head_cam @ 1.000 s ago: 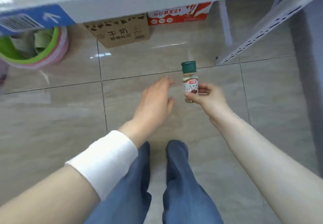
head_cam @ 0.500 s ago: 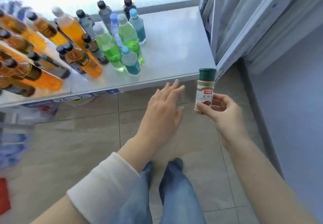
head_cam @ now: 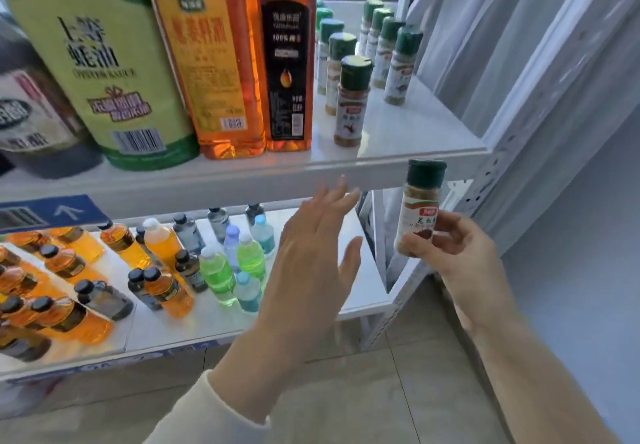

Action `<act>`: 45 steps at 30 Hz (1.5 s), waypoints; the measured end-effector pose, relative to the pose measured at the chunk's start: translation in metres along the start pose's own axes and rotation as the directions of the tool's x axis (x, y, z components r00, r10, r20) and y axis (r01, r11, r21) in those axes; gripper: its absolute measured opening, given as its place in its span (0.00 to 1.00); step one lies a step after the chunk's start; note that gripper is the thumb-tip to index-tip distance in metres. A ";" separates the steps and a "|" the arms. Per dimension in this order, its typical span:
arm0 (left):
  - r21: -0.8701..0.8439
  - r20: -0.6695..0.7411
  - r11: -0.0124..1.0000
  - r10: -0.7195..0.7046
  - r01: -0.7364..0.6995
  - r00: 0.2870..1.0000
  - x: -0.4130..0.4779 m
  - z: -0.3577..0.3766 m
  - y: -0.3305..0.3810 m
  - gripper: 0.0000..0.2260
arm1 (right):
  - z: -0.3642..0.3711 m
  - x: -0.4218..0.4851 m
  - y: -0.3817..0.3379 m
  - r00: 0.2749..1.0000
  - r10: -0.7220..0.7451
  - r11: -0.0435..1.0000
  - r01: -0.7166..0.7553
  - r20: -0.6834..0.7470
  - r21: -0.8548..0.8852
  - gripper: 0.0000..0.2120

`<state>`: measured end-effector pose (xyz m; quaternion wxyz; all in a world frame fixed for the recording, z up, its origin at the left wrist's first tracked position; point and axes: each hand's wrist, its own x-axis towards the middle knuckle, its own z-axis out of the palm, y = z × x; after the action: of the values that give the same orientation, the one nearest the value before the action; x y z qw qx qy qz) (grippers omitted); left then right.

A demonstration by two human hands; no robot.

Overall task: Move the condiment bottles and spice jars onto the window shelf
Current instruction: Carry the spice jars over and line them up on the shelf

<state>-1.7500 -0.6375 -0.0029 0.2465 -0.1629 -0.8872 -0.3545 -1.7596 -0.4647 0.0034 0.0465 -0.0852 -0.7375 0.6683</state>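
- The right hand (head_cam: 462, 260) pinches the spice jar (head_cam: 419, 208) round its lower half, thumb on the near side and fingers curled behind it.
- The jar's long axis runs close to vertical. Its dark green cap points up and leans a little to the right, and its label faces the camera.
- The jar is in the air, not on any shelf. Its cap sits just below the front edge of the upper shelf (head_cam: 242, 180), near that shelf's right end.
- The left hand (head_cam: 311, 256) holds nothing. Its fingers are straight and slightly spread, with the back of the hand toward the camera and the fingertips close under the upper shelf's front edge.
- On the upper shelf more green-capped spice jars (head_cam: 351, 97) stand upright in rows on the right side.
- To their left stand two amber oil bottles (head_cam: 221, 63) and a large green oyster sauce bottle (head_cam: 100, 73), all upright.
- The lower shelf (head_cam: 363, 291) carries many small drink bottles (head_cam: 214, 270), orange, green, blue and dark, behind the left hand.
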 end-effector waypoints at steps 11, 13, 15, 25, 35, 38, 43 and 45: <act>-0.087 -0.066 0.976 -0.207 0.201 0.976 0.084 0.020 0.002 0.26 | -0.009 0.103 -0.059 0.978 -0.202 0.979 0.203 -0.056 0.020 0.23; -0.102 -0.093 0.960 -0.270 0.260 0.959 0.094 0.028 0.002 0.27 | -0.012 0.126 -0.061 0.973 -0.227 0.974 0.227 -0.029 -0.012 0.24; -0.098 -0.134 0.943 -0.328 0.317 0.935 0.104 0.039 0.003 0.27 | -0.014 0.147 -0.058 0.964 -0.265 0.963 0.266 0.028 -0.044 0.21; -0.053 -0.327 0.865 -0.488 0.500 0.809 0.128 0.073 0.006 0.26 | -0.017 0.196 -0.042 0.915 -0.339 0.892 0.387 0.220 -0.235 0.25; -0.111 -0.135 0.863 -0.504 0.493 0.853 0.156 0.083 0.015 0.21 | -0.023 0.194 -0.043 0.898 -0.359 0.873 0.420 0.256 -0.248 0.26; -0.109 -0.091 0.866 -0.498 0.489 0.862 0.161 0.081 0.017 0.21 | -0.023 0.193 -0.044 0.897 -0.353 0.860 0.423 0.265 -0.285 0.25; -0.097 -0.068 0.888 -0.456 0.449 0.887 0.161 0.079 0.012 0.23 | -0.024 0.188 -0.054 0.906 -0.291 0.885 0.377 0.307 -0.273 0.26; -0.114 -0.044 0.894 -0.440 0.433 0.897 0.157 0.076 0.011 0.28 | -0.028 0.184 -0.060 0.913 -0.266 0.915 0.340 0.308 -0.218 0.30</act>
<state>-1.8997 -0.5579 0.0420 0.1822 0.0401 -0.8730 -0.4506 -1.9391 -0.4083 0.0576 0.0369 0.1185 -0.8243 0.5524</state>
